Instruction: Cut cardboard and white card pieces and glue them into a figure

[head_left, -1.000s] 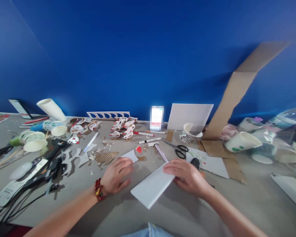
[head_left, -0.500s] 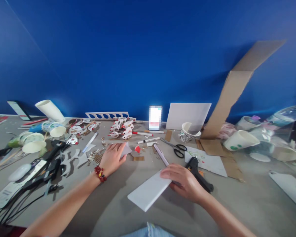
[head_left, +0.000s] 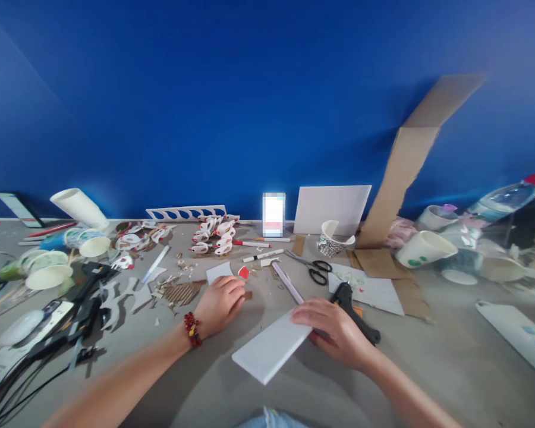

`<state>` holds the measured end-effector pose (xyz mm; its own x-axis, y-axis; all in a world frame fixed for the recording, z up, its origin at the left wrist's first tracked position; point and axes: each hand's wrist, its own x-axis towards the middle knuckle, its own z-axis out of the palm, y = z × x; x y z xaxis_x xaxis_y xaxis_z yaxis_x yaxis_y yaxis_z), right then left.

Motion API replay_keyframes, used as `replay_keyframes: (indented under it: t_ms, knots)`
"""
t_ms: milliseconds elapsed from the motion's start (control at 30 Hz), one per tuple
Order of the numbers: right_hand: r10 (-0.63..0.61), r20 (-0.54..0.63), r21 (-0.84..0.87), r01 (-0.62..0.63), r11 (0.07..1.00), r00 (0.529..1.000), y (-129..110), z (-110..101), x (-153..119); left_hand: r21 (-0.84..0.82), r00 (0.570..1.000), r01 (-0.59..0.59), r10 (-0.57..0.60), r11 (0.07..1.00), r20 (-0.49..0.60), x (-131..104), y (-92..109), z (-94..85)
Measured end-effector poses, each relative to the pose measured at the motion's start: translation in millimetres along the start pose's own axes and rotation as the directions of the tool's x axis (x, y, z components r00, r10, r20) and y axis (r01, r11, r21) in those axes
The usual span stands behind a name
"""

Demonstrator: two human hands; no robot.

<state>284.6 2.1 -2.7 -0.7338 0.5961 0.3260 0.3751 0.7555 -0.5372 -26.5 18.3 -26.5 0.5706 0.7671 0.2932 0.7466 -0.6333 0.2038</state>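
My right hand [head_left: 334, 333] grips the far right corner of a white rectangular board [head_left: 270, 351], fingers on top and thumb underneath. The board lies tilted just above or on the grey table; its contact is hard to tell. My left hand [head_left: 220, 303], with a red bead bracelet at the wrist, hovers low with its fingers loosely bent and apart from the thumb. Close to its fingertips are a small red-and-white piece [head_left: 243, 272] and a brown cardboard strip [head_left: 248, 295]. A white paper piece [head_left: 219, 271] lies just beyond the knuckles.
Right of my right hand rests a black glue gun [head_left: 354, 312], with scissors [head_left: 312, 267] farther back. A narrow pale strip [head_left: 288, 282] and a marker [head_left: 263, 255] lie ahead. Cut white-and-red shapes [head_left: 214, 235] are piled at the back. Cables and a power strip [head_left: 27, 351] fill the left.
My left hand has moved right and nearer, off the white paper piece, which now lies uncovered. My right hand keeps its grip on the white board. The view has turned slightly right.
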Motion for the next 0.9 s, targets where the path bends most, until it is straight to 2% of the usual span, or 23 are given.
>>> replay_keyframes:
  t_ms: [100,233,333,400,533,600,767,900]
  knots:
    - [-0.004,-0.008,-0.004,0.004,1.000,1.000,0.8,-1.3,-2.0,0.012,0.999,0.040,-0.040,0.999,0.008,7.3,-2.6,4.3]
    - [-0.014,-0.017,-0.019,0.013,1.000,1.000,1.9,-2.2,-1.9,0.042,0.993,-0.087,0.083,0.995,0.087,29.6,5.0,20.3]
    - [-0.019,-0.011,-0.022,0.019,1.000,1.000,1.1,-3.9,-1.2,0.066,0.997,-0.070,0.067,0.995,0.049,52.5,15.6,33.2]
    - [-0.022,-0.011,-0.020,0.021,1.000,1.000,-0.9,-5.7,-0.5,0.100,0.994,-0.113,0.112,0.989,0.016,69.2,20.0,38.3]
    - [-0.014,-0.017,-0.038,0.014,0.999,1.000,-6.0,-9.8,-0.8,0.149,0.948,-0.318,0.313,0.936,0.061,96.5,18.9,41.0]
    - [-0.018,-0.023,-0.055,0.017,0.998,1.000,-6.4,-11.1,-3.4,0.149,0.924,-0.381,0.373,0.912,0.082,102.7,16.0,40.8]
    - [-0.060,-0.075,-0.083,0.054,0.995,0.995,-4.5,-11.7,-9.4,0.133,0.907,-0.421,0.414,0.898,0.076,105.5,14.6,38.9]
    - [-0.106,-0.132,-0.054,0.100,0.994,0.985,-10.9,-14.0,-1.1,0.079,0.906,-0.423,0.419,0.903,0.063,120.3,24.7,39.6]
